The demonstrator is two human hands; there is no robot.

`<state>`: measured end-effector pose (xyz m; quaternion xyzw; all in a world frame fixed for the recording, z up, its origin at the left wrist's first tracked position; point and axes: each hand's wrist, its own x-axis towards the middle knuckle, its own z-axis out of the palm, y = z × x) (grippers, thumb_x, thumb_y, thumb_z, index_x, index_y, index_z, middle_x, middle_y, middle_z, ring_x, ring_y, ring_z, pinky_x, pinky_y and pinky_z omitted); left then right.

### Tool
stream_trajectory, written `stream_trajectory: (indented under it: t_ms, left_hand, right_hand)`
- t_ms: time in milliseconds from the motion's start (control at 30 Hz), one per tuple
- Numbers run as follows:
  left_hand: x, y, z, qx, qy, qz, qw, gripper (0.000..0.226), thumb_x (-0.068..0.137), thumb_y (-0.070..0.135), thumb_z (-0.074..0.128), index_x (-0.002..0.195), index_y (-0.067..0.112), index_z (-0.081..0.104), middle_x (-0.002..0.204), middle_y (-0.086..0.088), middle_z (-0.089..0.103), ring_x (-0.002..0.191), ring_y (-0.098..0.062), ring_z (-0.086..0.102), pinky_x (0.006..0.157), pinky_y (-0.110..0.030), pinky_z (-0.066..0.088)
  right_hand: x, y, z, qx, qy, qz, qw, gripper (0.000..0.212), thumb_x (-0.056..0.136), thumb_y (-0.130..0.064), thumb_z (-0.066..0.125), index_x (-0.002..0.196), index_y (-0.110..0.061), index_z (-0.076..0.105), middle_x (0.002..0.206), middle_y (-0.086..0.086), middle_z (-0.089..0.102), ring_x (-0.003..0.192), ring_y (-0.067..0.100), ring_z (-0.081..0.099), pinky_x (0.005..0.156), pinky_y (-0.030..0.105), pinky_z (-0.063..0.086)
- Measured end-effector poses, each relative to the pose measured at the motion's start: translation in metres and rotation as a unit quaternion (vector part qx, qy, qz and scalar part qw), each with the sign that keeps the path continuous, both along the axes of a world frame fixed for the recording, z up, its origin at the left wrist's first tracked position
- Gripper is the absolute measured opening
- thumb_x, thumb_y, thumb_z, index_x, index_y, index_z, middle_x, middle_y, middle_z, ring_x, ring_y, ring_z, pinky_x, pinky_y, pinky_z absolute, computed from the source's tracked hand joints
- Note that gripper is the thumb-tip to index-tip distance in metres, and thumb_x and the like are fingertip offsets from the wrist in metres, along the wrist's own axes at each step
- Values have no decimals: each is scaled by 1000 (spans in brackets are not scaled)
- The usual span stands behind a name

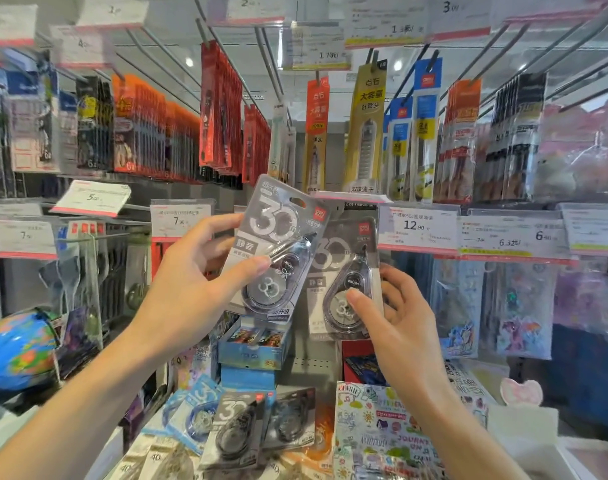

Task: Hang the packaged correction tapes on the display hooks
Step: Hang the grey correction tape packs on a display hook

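The left hand (pixel 191 289) holds a grey pack (pixel 273 251) of correction tape up in front of the display, tilted to the right. Its thumb presses on the front of the card near the clear blister, and the other fingers (pixel 209 230) curl round the left edge and behind it, so the pack is pinched between them. The hang hole at the pack's top is free of any hook.

Just to the right, a second pack (pixel 344 275) of the same kind stands nearly upright, its top close under a price tag (pixel 351 197); whether it hangs on a hook cannot be told. The right hand (pixel 396 317) grips its lower part: the thumb lies on the blister and the fingers wrap behind the right edge. The two packs overlap slightly, the left one in front.

Below the hands, more packs (pixel 240 427) of correction tape lie in a loose heap on the shelf, beside a patterned booklet (pixel 375 420). Rows of pen packs (pixel 361 133) hang on hooks above.
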<state>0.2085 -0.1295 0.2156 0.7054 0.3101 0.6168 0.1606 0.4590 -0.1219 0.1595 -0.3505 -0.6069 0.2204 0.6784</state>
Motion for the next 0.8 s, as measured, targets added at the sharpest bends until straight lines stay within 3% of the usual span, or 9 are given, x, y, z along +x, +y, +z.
stream_trajectory:
  t_ms: [100, 167, 267, 333, 433, 533, 600, 667, 800]
  left_hand:
    - [0, 3, -6, -10, -4, 11, 1000, 53, 80, 37, 79, 130, 34, 60, 117, 14, 78, 110, -10, 74, 100, -46, 55]
    - [1, 5, -11, -16, -6, 20, 1000, 53, 81, 36, 80, 130, 35, 59, 118, 17, 77, 112, -8, 72, 102, -46, 53]
    - [3, 8, -18, -26, -7, 28, 999, 52, 84, 34, 81, 131, 34, 59, 117, 19, 77, 111, -4, 72, 101, -42, 54]
    - [3, 11, -20, -31, -8, 31, 999, 51, 85, 33, 78, 132, 33, 58, 117, 19, 77, 111, -3, 72, 100, -40, 54]
    - [2, 15, -22, -38, -10, 32, 999, 50, 87, 35, 79, 132, 36, 58, 120, 17, 76, 114, -5, 70, 103, -43, 53]
    - [1, 20, -24, -42, -10, 35, 998, 50, 84, 46, 79, 129, 45, 57, 125, 17, 73, 121, -9, 67, 107, -48, 50]
    - [2, 22, -24, -41, -18, 36, 998, 53, 79, 53, 77, 127, 48, 57, 125, 19, 73, 121, -7, 67, 107, -48, 50]
    - [3, 24, -24, -39, -22, 38, 998, 55, 75, 58, 75, 127, 48, 57, 125, 20, 72, 121, -6, 66, 107, -48, 50]
    - [3, 30, -27, -38, -23, 37, 998, 49, 79, 51, 78, 124, 48, 58, 122, 21, 72, 119, -7, 66, 105, -47, 51]
  right_hand:
    - [-2, 3, -2, 4, -4, -21, 1000, 52, 92, -33, 76, 135, -44, 47, 109, -17, 74, 100, 5, 75, 75, 18, 59]
    - [-3, 5, -3, 12, -9, -29, 999, 51, 94, -30, 74, 132, -50, 46, 109, -13, 72, 92, 5, 76, 70, 14, 57]
    - [-5, 7, -2, 15, -21, -36, 999, 51, 97, -26, 71, 128, -56, 45, 114, -17, 70, 89, -2, 75, 63, 7, 53]
    - [-5, 8, -3, 11, -22, -45, 999, 52, 97, -24, 71, 120, -63, 46, 104, -22, 75, 84, -5, 75, 59, 5, 52]
    - [-5, 16, -3, -1, -23, -69, 997, 49, 97, -27, 71, 122, -61, 46, 94, -29, 74, 77, -5, 74, 55, 6, 51]
    - [-8, 31, -1, -23, -22, -96, 995, 48, 97, -32, 70, 135, -50, 47, 107, -23, 70, 80, 6, 73, 56, 11, 53]
    - [-11, 45, 0, -39, -41, -119, 991, 56, 97, -33, 67, 148, -38, 44, 118, -19, 70, 88, 17, 72, 72, 17, 59]
    - [-12, 59, 0, -55, -64, -149, 985, 62, 97, -36, 66, 154, -30, 41, 139, -9, 63, 120, 16, 65, 104, 38, 55]
    - [-13, 89, 0, -89, -89, -192, 973, 61, 99, -41, 63, 155, -31, 38, 155, -5, 50, 140, 22, 51, 113, 46, 45]
